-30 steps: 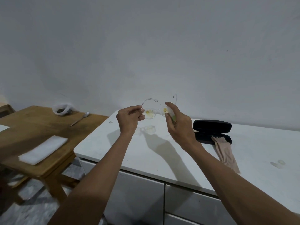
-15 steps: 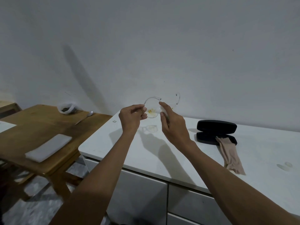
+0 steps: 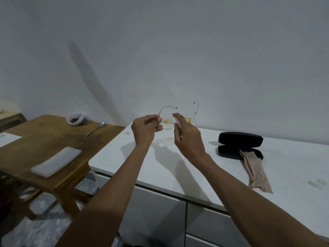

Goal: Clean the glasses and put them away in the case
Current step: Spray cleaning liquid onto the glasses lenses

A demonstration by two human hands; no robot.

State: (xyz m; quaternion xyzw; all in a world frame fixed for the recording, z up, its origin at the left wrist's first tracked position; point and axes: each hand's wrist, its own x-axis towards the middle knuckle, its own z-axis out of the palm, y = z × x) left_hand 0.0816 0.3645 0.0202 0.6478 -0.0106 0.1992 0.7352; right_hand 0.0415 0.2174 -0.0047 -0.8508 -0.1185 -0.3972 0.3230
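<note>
Right hand (image 3: 188, 138) shifted left; case (image 3: 240, 145), cloth (image 3: 256, 170) beside.

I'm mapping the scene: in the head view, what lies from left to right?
White folded cloth → spoon → left hand → right hand → black case → beige cloth.

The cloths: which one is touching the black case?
The beige cloth on the white counter; its top end lies on the open case. The white folded cloth sits far off on the wooden table.
</note>
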